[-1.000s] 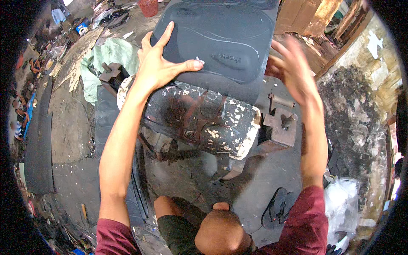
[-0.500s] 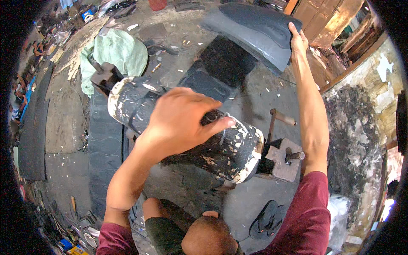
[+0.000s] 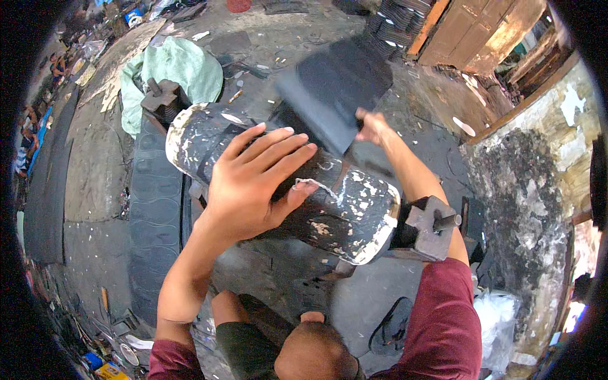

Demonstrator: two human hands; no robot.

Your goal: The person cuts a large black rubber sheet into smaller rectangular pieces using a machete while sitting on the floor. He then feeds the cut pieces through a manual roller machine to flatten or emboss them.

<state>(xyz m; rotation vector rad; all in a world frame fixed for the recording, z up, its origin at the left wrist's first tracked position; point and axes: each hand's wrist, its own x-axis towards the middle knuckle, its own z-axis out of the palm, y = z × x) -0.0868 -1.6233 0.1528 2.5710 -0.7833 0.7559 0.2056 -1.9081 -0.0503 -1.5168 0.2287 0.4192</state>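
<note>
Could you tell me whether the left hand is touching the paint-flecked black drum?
Touching. The head view shows the left hand lying flat on the paint-flecked black drum, palm and spread fingers pressed against its curved top.

Left hand (image 3: pixel 253 183) on drum (image 3: pixel 285 183), right hand (image 3: pixel 372 126) gripping sheet (image 3: pixel 335 85)

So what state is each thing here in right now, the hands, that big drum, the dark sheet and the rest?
Left hand: open, flat on the drum.
Right hand: gripping the sheet's edge.
Paint-flecked drum: lying on its side.
Dark rubber sheet: lifted, tilted beyond the drum.
Green cloth: crumpled on the ground.
Sandal: lying on the floor.
</note>
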